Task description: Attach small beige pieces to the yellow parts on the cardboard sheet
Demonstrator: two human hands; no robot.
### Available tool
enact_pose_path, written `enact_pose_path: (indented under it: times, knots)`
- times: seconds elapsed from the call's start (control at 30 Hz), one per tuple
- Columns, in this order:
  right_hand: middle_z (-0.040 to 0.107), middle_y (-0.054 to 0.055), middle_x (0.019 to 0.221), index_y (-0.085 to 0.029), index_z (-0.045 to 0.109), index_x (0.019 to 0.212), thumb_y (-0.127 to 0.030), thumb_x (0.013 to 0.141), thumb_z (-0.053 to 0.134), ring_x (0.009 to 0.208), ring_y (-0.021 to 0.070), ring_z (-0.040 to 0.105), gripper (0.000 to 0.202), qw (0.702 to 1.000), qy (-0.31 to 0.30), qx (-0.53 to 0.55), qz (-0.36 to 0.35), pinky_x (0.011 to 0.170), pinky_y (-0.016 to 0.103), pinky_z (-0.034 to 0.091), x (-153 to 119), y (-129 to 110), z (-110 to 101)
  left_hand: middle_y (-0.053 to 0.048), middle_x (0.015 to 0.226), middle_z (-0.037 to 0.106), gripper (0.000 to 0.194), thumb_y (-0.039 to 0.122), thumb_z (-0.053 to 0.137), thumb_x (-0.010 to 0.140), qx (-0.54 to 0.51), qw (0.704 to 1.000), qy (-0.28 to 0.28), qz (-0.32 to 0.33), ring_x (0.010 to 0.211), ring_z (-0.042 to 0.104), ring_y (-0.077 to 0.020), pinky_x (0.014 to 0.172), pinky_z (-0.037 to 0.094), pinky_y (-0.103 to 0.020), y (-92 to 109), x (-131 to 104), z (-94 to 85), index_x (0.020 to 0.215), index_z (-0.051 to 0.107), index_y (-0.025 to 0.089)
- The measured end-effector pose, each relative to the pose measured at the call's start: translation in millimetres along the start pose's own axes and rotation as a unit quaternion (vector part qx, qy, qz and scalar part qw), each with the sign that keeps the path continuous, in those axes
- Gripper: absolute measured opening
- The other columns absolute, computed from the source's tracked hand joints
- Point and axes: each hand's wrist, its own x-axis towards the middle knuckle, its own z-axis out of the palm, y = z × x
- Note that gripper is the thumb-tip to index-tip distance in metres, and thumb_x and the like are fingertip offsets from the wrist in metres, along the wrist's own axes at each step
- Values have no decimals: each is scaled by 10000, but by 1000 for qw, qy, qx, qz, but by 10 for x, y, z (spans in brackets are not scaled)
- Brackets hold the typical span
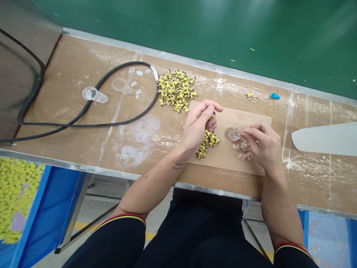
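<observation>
My left hand (pixel 201 124) is closed above a small pile of yellow and dark pieces (pixel 208 143), with a bit of yellow and dark showing between its fingers. A small clear round cup (pixel 233 134) stands on the cardboard sheet (pixel 223 163). My right hand (pixel 260 143) is closed in a pinch at the cup's right edge; what its fingertips hold, if anything, is too small to tell. Below the cup lie small pale, branched pieces (pixel 244 150).
A larger yellow heap (pixel 177 89) lies left of the cardboard. Farther left are a looped black cable (pixel 125 121) and two clear scoops (pixel 96 95). Blue cap (pixel 275 96) and white sheet (pixel 326 139) are right. Blue bin (pixel 36 212) stands lower left.
</observation>
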Motion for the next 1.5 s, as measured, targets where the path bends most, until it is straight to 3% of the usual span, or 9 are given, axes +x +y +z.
enact_pose_path:
  times: [0.37,0.53,0.7,0.93,1.1,1.3,1.5]
  knots:
    - [612,5,820,-245,755,888,-251,949,706,654,125,556,79,1000,1,-27,-12,594,280,427,-7,3,-9,58,646,336,173,291,540,979,-7,1000,3,3,515,313,-67,504,325,-179,7,6,17,862,611,185]
    - [624,7,806,-249,746,890,-205,941,702,682,141,586,80,999,34,26,-1,589,284,453,25,-45,-24,64,648,331,91,257,502,936,-3,1000,8,-13,516,344,-73,517,331,-193,23,-7,10,916,571,201]
    - [632,2,805,-246,741,900,-163,926,705,697,137,598,93,990,87,107,34,572,274,456,40,-128,-65,75,592,324,102,168,491,838,15,1000,-21,0,517,369,-82,552,342,-213,-13,-21,6,910,553,204]
    - [614,3,826,-249,742,917,-210,960,680,695,127,582,85,966,124,214,71,542,264,440,26,-168,-78,17,727,626,107,221,624,829,43,997,-62,-8,662,611,-102,626,445,-240,-76,-55,17,922,663,187]
    - [612,3,836,-245,738,918,-227,964,685,689,117,566,72,957,135,247,70,542,258,432,11,-187,-79,-33,829,762,212,335,780,855,20,993,-108,-30,825,738,-152,742,553,-251,-113,-100,39,1005,755,186]
    - [601,4,818,-237,711,893,-299,988,661,690,124,562,124,953,121,263,84,552,265,433,8,-249,-69,-46,888,802,271,326,905,762,-26,988,-133,-77,860,771,-171,827,620,-291,-168,-143,93,963,787,188]
    - [581,11,824,-228,662,880,-330,1011,621,683,133,550,171,952,108,274,86,569,288,443,-17,-260,-25,-37,858,767,254,310,932,730,-11,989,-141,-49,793,729,-131,799,614,-270,-197,-162,102,778,731,163]
